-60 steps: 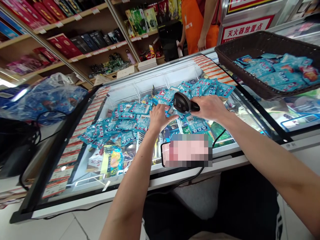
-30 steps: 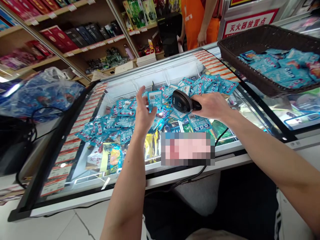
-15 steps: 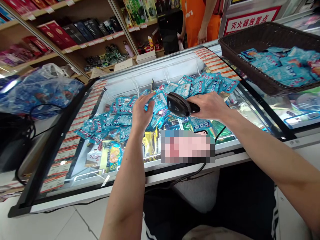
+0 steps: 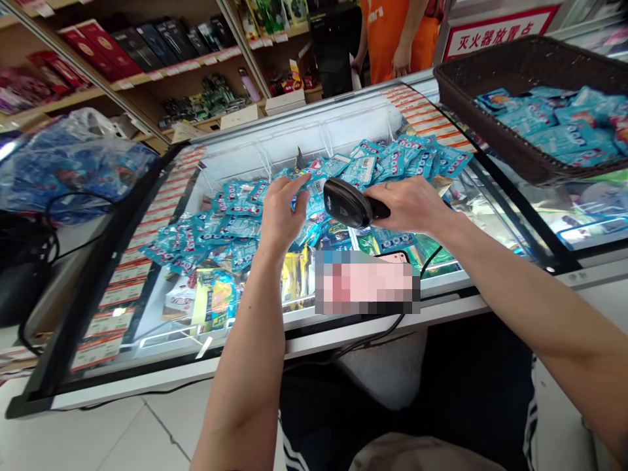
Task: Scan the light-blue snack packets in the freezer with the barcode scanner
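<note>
In the head view my right hand [image 4: 407, 206] is wrapped round the handle of a black barcode scanner [image 4: 347, 203], its head pointing left over the packets. My left hand [image 4: 283, 212] rests at the heap of small blue packets [image 4: 240, 209], thumb and index finger apart; its other fingertips are partly hidden. Between this hand and the scanner lies a blue packet [image 4: 318, 186] with its barcode facing up. The packets are spread over the glass top of a chest freezer [image 4: 161, 320]. A pink phone [image 4: 392, 258], mostly blurred out, lies near the front edge.
A dark woven basket [image 4: 495, 140] of similar packets stands at the right. A clear bag [image 4: 73, 163] of blue packs is at the left. The scanner's black cable [image 4: 383, 337] hangs over the front edge. Behind stands a person in orange [image 4: 387, 46], beside stocked shelves [image 4: 171, 72].
The view has shifted slightly. My left thumb and index finger have spread a little farther apart, and the scanner has moved slightly left over the barcode packet.
</note>
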Tool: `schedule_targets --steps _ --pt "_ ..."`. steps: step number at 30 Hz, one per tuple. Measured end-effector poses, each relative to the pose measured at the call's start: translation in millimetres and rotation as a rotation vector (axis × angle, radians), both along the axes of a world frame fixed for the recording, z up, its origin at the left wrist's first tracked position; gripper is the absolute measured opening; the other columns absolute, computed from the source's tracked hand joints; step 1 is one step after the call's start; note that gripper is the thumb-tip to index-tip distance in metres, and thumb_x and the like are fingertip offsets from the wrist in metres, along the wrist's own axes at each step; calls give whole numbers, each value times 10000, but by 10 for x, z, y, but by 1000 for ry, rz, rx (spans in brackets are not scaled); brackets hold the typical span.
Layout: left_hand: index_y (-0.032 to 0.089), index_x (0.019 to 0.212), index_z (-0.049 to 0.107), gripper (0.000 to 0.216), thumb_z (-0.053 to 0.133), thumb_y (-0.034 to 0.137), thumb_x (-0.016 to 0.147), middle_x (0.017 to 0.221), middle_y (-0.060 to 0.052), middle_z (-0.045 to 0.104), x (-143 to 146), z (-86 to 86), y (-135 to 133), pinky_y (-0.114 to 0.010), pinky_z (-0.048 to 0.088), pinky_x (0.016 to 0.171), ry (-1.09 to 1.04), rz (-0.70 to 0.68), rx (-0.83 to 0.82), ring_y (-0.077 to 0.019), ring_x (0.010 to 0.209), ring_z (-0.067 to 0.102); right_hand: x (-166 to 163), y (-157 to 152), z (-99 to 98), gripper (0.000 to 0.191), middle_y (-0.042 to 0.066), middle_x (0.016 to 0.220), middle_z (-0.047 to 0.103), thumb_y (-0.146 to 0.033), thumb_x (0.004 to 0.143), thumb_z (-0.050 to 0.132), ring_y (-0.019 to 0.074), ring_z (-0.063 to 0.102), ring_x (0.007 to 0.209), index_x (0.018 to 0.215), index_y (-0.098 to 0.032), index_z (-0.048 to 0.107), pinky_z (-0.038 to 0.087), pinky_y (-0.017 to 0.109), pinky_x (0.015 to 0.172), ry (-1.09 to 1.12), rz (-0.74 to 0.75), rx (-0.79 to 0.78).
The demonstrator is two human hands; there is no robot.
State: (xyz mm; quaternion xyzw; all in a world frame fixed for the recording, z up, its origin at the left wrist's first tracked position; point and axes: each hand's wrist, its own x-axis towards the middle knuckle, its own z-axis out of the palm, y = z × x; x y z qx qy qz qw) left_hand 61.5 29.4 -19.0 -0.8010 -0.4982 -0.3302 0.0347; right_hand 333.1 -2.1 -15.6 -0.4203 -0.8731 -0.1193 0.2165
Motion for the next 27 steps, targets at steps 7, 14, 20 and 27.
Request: schedule_targets --steps 7,14,20,27 --pt "238 1244 614 375 437 381 947 961 -73 621 15 -6 -17 -353 454 925 7 2 -21 -208 986 586 -7 5 -9 334 38 846 721 -408 837 507 182 613 682 1029 -187 669 251 291 556 -12 -10 2" --pt "245 1176 647 328 500 310 890 1094 -54 678 -155 -6 33 -361 454 969 -62 74 -53 -207 1034 599 66 26 34 367 53 872 724 -417 810 550 209 626 762 1071 -184 660 299 288 592 31 -86 -42" --pt "278 1060 682 252 621 302 816 1085 -105 634 -311 -131 25 -508 372 1010 -53 276 -39 -298 1112 529 96 60 15 370 72 884 717 -429 820 547 222 619 784 1059 -174 668 324 297 627 61 -162 -64" --pt "276 1097 662 241 571 317 877 1165 -84 603 -99 -120 -40 -504 328 1006 48 210 -4 -305 1161 482 120 86 -2 366 68 853 711 -438 828 536 220 615 764 1044 -176 672 336 302 625 59 -214 -69"
